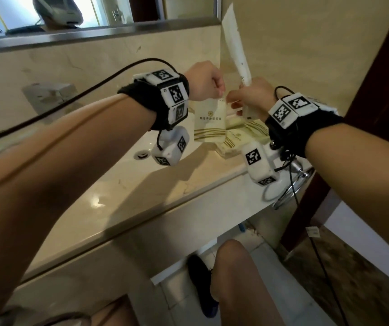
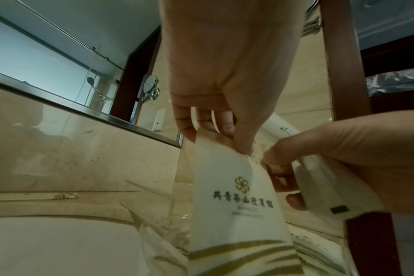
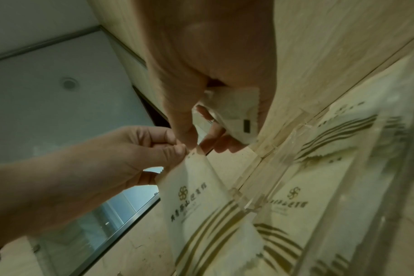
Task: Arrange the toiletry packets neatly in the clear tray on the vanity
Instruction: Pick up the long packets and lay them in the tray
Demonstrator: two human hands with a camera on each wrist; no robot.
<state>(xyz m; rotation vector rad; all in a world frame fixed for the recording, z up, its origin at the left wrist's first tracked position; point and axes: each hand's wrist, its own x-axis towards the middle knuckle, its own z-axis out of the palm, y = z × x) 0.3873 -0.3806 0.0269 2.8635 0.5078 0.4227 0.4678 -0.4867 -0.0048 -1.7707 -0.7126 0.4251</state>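
My left hand point(image 1: 219, 92) pinches the top edge of a cream toiletry packet point(image 1: 210, 121) with a gold logo and stripes; it hangs upright above the vanity's back corner. My right hand point(image 1: 235, 102) grips a long white packet point(image 1: 235, 50) that sticks up along the wall, and its fingertips meet the cream packet's top corner. Seen from the right wrist, the hanging cream packet point(image 3: 194, 196) is just in front of the clear tray point(image 3: 246, 198). More striped packets point(image 3: 295, 196) lie inside the tray. The left wrist view shows my left fingers point(image 2: 241, 142) on the packet point(image 2: 236, 205).
The sink basin with its drain point(image 1: 141, 154) lies left of the packets. The tiled wall and a dark door frame point(image 1: 376, 90) close off the right side. A chrome ring point(image 1: 290, 191) hangs below the counter edge. A slim packet point(image 2: 35, 196) lies by the backsplash.
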